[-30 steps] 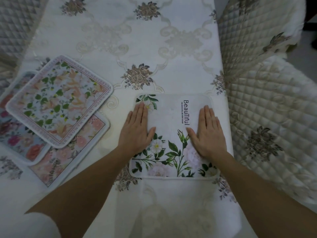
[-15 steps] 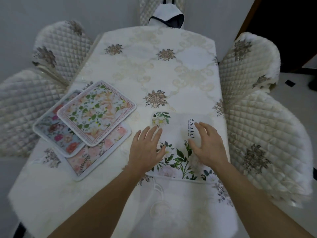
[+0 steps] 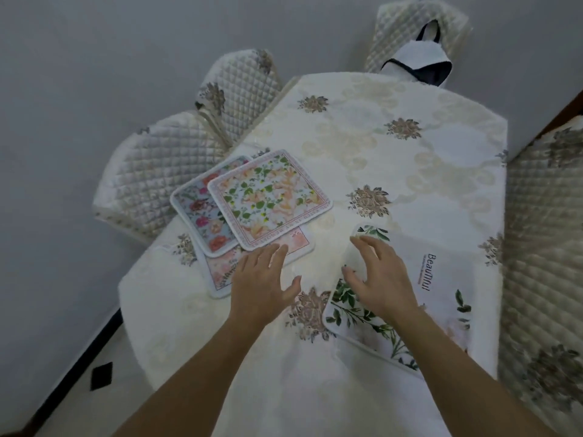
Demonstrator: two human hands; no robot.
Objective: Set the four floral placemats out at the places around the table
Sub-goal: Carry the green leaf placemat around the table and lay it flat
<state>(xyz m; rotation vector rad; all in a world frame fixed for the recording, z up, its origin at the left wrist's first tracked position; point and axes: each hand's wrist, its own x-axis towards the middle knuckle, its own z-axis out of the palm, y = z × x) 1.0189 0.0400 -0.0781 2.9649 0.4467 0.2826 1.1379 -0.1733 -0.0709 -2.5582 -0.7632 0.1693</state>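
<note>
A white placemat with green leaves and the word "Beautiful" [image 3: 441, 279] lies flat at the table's near right edge. Three more floral placemats sit in a loose pile at the left: a peach-and-green one [image 3: 268, 198] on top, a blue one with red roses [image 3: 198, 212] under it, a pink one [image 3: 227, 266] at the bottom. My left hand [image 3: 262, 282] hovers open, fingertips over the pink mat's near edge. My right hand [image 3: 378, 272] is open, fingers spread above the white mat's left side. Neither hand holds anything.
The table [image 3: 394, 152] wears a cream tablecloth with brown flower motifs. Quilted chairs stand at the left [image 3: 157, 171], the back left [image 3: 239, 89], the right [image 3: 542, 247] and the far end, where a white and dark bag [image 3: 419, 64] hangs.
Both hands have lifted off the white placemat and shifted left; the left hand now reaches the pile. The view has swung left and pulled back.
</note>
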